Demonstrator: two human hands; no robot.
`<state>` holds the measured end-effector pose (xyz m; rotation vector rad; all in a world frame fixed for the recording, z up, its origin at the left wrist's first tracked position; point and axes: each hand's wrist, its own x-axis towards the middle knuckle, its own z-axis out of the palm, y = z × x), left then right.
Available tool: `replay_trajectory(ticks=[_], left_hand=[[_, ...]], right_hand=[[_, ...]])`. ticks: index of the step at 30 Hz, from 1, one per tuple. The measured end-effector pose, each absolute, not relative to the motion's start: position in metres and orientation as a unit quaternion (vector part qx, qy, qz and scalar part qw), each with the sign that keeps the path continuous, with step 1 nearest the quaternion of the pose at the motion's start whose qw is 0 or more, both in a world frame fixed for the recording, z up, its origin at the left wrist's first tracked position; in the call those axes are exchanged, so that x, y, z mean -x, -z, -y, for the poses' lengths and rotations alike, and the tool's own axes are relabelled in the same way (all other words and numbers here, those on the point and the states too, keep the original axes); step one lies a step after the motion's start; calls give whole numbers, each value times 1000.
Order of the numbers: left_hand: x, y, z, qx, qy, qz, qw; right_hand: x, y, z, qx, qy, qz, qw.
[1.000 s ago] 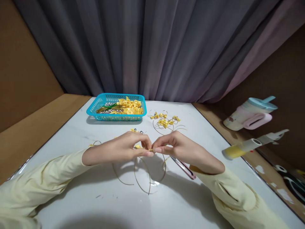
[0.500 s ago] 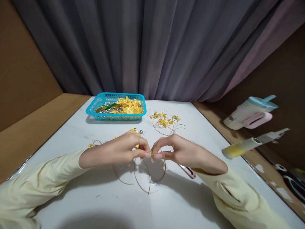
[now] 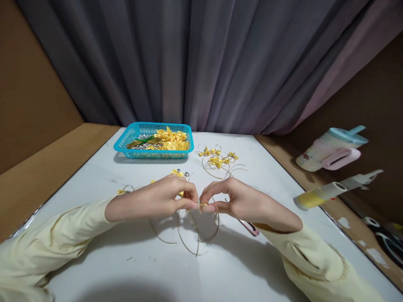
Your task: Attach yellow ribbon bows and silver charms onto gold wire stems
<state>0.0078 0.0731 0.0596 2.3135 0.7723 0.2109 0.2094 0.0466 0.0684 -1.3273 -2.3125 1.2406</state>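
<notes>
My left hand (image 3: 171, 195) and my right hand (image 3: 231, 195) meet fingertip to fingertip over the middle of the white table (image 3: 151, 272). Between them they pinch a thin gold wire (image 3: 203, 204), its short middle part showing in the small gap. Curved lengths of wire (image 3: 178, 230) lie or hang below the fingers; I cannot tell which belong to the held piece. Just beyond my left hand are yellow ribbon bows (image 3: 176, 172) and a small silver bell or bead (image 3: 187, 174). A pink-handled tool (image 3: 250, 228) lies partly hidden under my right wrist.
A blue plastic basket (image 3: 118, 144) at the back left holds yellow bows and silver pieces. Several wired yellow bows (image 3: 217, 161) lie at the back right. On the right ledge are a lidded cup (image 3: 315, 155), a yellow-filled tube (image 3: 311, 199) and black-handled scissors (image 3: 390, 247).
My right fingertips have shifted slightly along the wire, so the gap between the two hands is a little wider and more gold wire shows. Otherwise things lie as before.
</notes>
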Motion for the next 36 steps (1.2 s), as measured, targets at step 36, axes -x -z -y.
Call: replay_trajectory(ticks=[36], left_hand=[[2, 13, -106, -893, -55, -418, 156]], right_hand=[[-202, -76, -41, 536, -313, 770, 147]])
